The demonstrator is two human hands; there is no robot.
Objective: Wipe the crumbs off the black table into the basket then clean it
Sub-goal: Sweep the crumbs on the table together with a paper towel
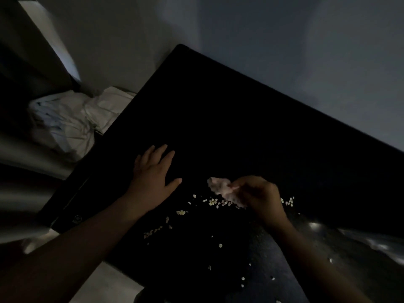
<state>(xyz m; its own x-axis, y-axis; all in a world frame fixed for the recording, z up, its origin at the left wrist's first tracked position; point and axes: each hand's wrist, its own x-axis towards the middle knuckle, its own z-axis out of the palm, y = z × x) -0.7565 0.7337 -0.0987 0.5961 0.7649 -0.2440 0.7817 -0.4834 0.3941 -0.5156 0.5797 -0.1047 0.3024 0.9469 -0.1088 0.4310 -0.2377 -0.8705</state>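
The grip of the right hand (260, 197) is closed around a crumpled pale pink cloth (225, 190), which is pinched between curled fingers so that a loose wad juts out to the left. The cloth is held just above or on the black table (218, 117) (the dim light does not allow contact to be told), right beside a band of pale crumbs (215, 202). More crumbs are scattered toward the near edge, and a small cluster is seen just past the right hand. The left hand (153, 171) is laid flat on the table, fingers straight and spread, holding nothing.

The sweeping step is judged to be in hand, with most crumbs not yet cleared. A dark textured shape (266, 254) below the near edge may be the basket, though this cannot be confirmed. For the next move, the cloth should be pressed down and drawn toward that edge, with the stray cluster gathered too. A white bundle (65, 119) is seen off the table to the left.
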